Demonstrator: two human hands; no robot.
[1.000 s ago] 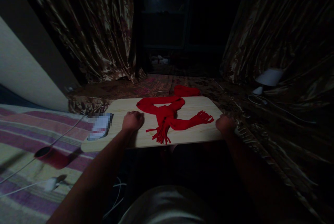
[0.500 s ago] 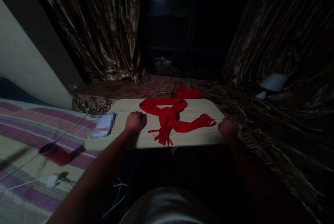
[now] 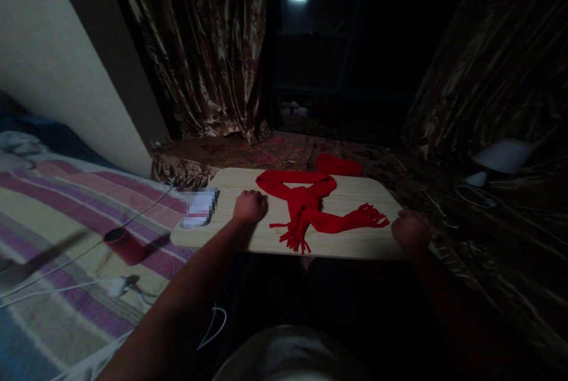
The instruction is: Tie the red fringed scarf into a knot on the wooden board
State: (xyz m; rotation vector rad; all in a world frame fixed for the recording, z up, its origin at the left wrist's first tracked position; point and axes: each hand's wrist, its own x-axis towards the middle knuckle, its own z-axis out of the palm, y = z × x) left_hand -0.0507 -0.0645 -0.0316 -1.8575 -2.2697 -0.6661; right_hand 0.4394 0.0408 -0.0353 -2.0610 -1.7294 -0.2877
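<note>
A red scarf [image 3: 306, 203] with fringed ends lies on a pale wooden board [image 3: 248, 242]. It is laid in a loop with a crossing or knot in its middle; one fringed end points toward me and the other to the right. My left hand [image 3: 251, 206] rests in a fist on the board, left of the scarf and apart from it. At the board's right edge, near the scarf's right fringe, my right hand [image 3: 412, 228] is also curled into a fist. Nothing shows in either hand.
A blurred-out flat item [image 3: 199, 208] lies on the board's left side. Behind the board is another red cloth piece [image 3: 339, 165]. To the left, a red cylinder [image 3: 126, 246] and white cables lie on a striped bedspread [image 3: 66, 197]. A white lamp [image 3: 503, 155] stands at right.
The view has turned slightly left, so everything sits further right in the picture. Both fists and the scarf keep about the same places on the board.
</note>
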